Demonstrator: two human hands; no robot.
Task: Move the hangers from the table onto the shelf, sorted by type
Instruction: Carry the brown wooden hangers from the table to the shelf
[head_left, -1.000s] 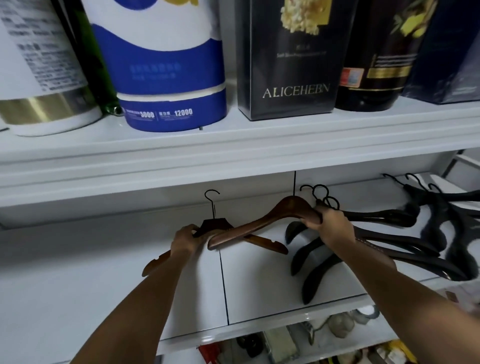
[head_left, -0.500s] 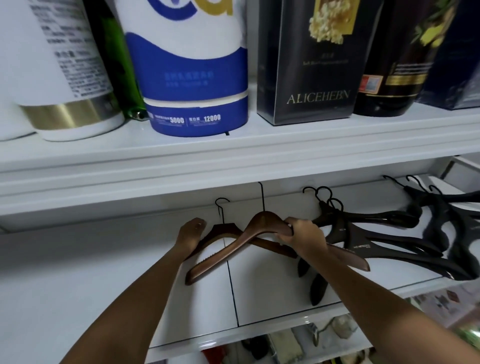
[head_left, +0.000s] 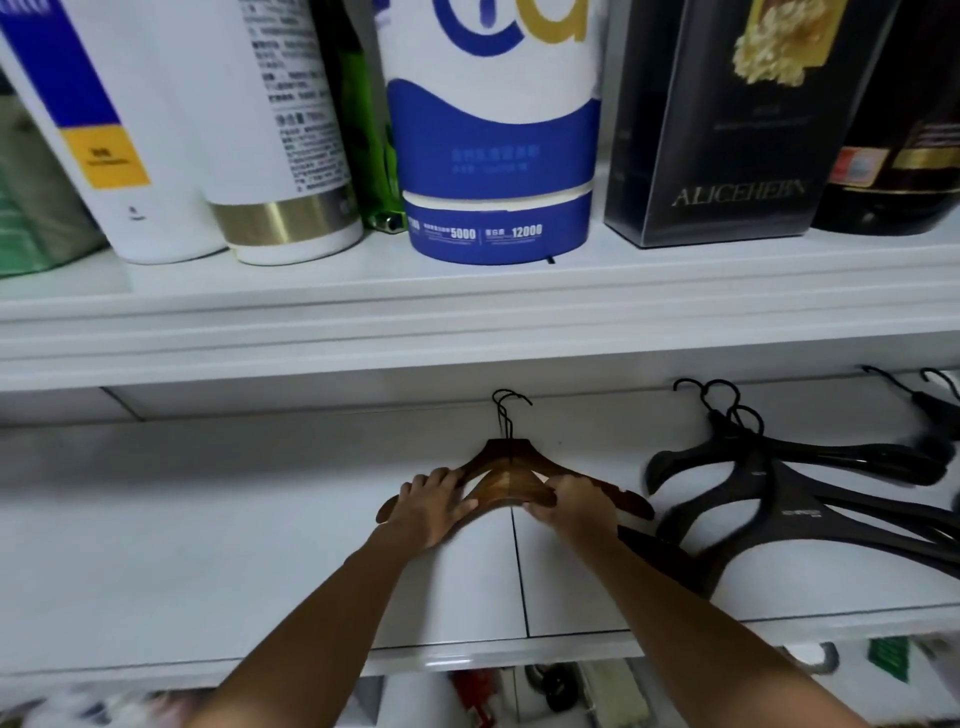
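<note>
The left hand (head_left: 434, 501) and right hand (head_left: 571, 504) each grip one arm of two stacked wooden hangers (head_left: 506, 467) lying mid-shelf (head_left: 208, 545). The shelf's front edge is at 6 o'clock, with open room toward 9 and black hangers (head_left: 789, 499) near at 3. The hooks point to 12 and the long axis runs 9 to 3. Half a second ago the top hanger lay skewed; now it sits square.

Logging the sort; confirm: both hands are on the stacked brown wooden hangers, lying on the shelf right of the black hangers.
Not right of them: the head view shows the brown wooden hangers lying left of the black hangers. Otherwise correct: left hand and right hand are both on them, on the shelf.
</note>
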